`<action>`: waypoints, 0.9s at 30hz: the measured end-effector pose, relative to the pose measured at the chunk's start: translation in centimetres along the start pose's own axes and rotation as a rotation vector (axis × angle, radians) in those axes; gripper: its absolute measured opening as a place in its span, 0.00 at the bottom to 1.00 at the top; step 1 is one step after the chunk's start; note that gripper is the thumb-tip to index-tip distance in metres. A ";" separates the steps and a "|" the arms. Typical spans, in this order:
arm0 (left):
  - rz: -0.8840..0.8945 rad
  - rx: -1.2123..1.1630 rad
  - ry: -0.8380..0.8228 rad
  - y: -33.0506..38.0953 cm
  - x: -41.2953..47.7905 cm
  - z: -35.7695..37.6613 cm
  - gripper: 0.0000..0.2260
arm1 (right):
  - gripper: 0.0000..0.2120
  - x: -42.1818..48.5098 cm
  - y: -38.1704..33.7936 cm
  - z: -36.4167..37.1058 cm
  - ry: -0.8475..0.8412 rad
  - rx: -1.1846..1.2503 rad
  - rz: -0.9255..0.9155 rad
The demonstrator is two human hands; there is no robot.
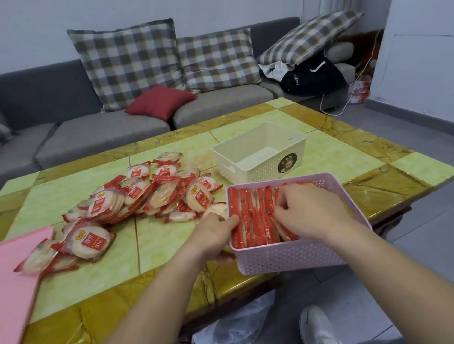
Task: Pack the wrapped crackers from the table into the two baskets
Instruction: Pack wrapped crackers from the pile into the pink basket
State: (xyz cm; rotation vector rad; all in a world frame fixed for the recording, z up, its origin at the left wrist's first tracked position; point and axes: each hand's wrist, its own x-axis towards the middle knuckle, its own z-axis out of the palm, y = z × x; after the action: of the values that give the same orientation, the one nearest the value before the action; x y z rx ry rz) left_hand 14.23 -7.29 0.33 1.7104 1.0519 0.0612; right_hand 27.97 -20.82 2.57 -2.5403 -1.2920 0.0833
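With left hand gripping the rim of the pink basket and right hand pinching wrapped crackers inside, gotta slot them upright and snug, then grab from the pile at 10 o'clock, white basket at 12 next.

Bare tabletop lies open between the loose cracker pile and the near edge. The pink basket has a crowded mouth: the left hand grips its left wall, and the right hand is dug in among upright crackers. Just behind, the white basket stands open-topped. A pink board covers the left corner.
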 end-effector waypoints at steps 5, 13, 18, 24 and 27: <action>0.180 0.154 0.436 -3.1 2.7 -5.1 0.10 | 0.19 5.1 -6.5 1.7 -0.088 0.204 -0.292; 0.356 0.738 0.501 -7.2 10.7 -12.2 0.34 | 0.48 17.1 -13.1 6.6 -0.312 -0.210 -0.431; 0.342 0.946 0.473 -7.7 14.2 -13.5 0.48 | 0.57 20.8 -13.2 8.3 -0.254 -0.383 -0.389; 0.371 0.990 0.448 -6.9 14.8 -16.0 0.43 | 0.11 22.2 -10.7 4.6 -0.393 -0.022 -0.354; 0.437 0.863 0.467 -7.3 14.4 -16.9 0.33 | 0.13 21.9 -10.3 3.9 -0.610 0.202 -0.207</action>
State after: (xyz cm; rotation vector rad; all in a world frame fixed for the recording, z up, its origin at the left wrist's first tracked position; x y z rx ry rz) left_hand 9.94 15.14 -4.61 2.7939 1.0883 0.3394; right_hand 32.30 3.31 3.47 -2.2661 -1.6423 0.9526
